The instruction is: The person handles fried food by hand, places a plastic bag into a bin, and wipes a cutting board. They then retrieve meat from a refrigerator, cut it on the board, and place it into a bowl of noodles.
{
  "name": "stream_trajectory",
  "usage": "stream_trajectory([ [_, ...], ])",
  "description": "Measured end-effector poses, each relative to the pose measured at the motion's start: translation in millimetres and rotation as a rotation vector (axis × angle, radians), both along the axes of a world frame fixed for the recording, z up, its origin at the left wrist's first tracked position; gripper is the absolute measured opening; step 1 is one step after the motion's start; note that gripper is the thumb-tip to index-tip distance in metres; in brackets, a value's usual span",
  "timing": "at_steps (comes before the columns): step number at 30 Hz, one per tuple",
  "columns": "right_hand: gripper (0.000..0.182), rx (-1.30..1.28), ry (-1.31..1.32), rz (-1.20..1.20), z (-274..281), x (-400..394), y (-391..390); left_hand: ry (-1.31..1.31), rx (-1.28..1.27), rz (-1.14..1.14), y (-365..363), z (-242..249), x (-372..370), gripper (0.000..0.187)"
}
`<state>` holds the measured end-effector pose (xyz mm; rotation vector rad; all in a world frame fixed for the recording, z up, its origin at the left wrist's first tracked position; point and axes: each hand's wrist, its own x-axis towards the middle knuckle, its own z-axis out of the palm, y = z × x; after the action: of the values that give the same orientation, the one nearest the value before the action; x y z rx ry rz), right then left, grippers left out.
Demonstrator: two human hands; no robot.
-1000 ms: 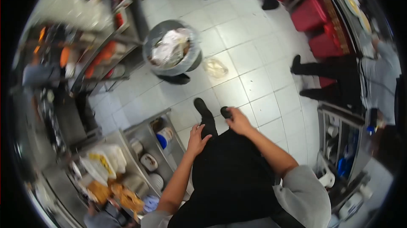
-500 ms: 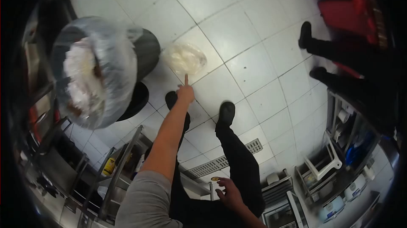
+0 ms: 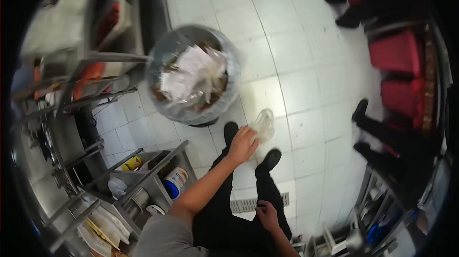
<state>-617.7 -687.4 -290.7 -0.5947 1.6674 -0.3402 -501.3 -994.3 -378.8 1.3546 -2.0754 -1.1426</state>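
My left hand (image 3: 242,145) reaches forward above the tiled floor, its fingers curled and pressed together at the edge of a clear plastic bag (image 3: 265,127). The bag looks limp and crumpled, and its near edge is hidden behind the fingers. My right hand (image 3: 267,216) is low beside my right thigh, fingers bent inward; what they hold, if anything, does not show. Ahead and left of my left hand stands a round bin (image 3: 233,87) lined with clear plastic, heaped with white paper and food scraps.
Metal shelving stands close on my left, with a blue-and-white tub (image 3: 175,182) and a yellow container (image 3: 131,163). Red plastic containers (image 3: 397,61) line the right side. Dark-clothed legs of other people (image 3: 382,130) are there too. A floor drain (image 3: 246,205) lies below me.
My left hand has gone from a pointing finger to curled fingers at the plastic bag. The bag appears nearer my feet. My right hand has curled; the small yellow round thing by it no longer shows.
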Motion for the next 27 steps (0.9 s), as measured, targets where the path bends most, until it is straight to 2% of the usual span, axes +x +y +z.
stream_trajectory([
  [2, 0.032, -0.277, 0.012, -0.046, 21, -9, -39, 0.089, -0.020, 0.156, -21, 98, 22, 0.016],
  [4, 0.029, -0.458, 0.022, -0.012, 68, -11, -125, 0.125, -0.001, 0.255, -45, 161, 56, 0.014],
  [5, 0.025, -0.742, 0.122, 0.095, 92, -10, -175, 0.149, 0.048, 0.326, -58, 179, 71, 0.012],
  [9, 0.023, -1.143, 0.166, 0.288, 127, 19, -322, 0.225, -0.091, 0.518, -111, 186, 127, 0.010],
  [11, 0.030, -1.256, 0.205, 0.447, 112, 50, -384, 0.280, -0.043, 0.711, -135, 168, 149, 0.012],
  [14, 0.049, -1.263, 0.361, 0.722, 64, 97, -451, 0.191, -0.090, 0.773, -162, 109, 184, 0.017],
  [15, 0.057, -1.247, 0.420, 0.804, 48, 112, -468, 0.067, -0.132, 0.720, -162, 82, 197, 0.028],
  [16, 0.057, -1.241, 0.415, 0.825, 33, 125, -483, 0.073, -0.122, 0.736, -159, 85, 200, 0.028],
  [18, 0.066, -1.125, 0.493, 0.987, 0, 149, -503, -0.098, -0.206, 0.791, -127, 93, 196, 0.041],
  [20, 0.064, -1.088, 0.516, 1.097, -63, 157, -510, -0.058, -0.044, 0.779, -73, 83, 197, 0.047],
  [22, 0.072, -0.963, 0.703, 1.284, -114, 158, -517, -0.101, 0.111, 0.714, -3, 75, 194, 0.045],
  [23, 0.071, -0.944, 0.679, 1.281, -136, 156, -519, -0.021, 0.177, 0.717, 33, 73, 194, 0.043],
  [24, 0.071, -0.944, 0.666, 1.303, -146, 158, -524, 0.015, 0.325, 0.705, 65, 75, 197, 0.040],
  [27, 0.067, -0.614, 0.625, 1.394, -170, 162, -526, 0.000, 0.538, 0.837, 169, 52, 210, 0.038],
])
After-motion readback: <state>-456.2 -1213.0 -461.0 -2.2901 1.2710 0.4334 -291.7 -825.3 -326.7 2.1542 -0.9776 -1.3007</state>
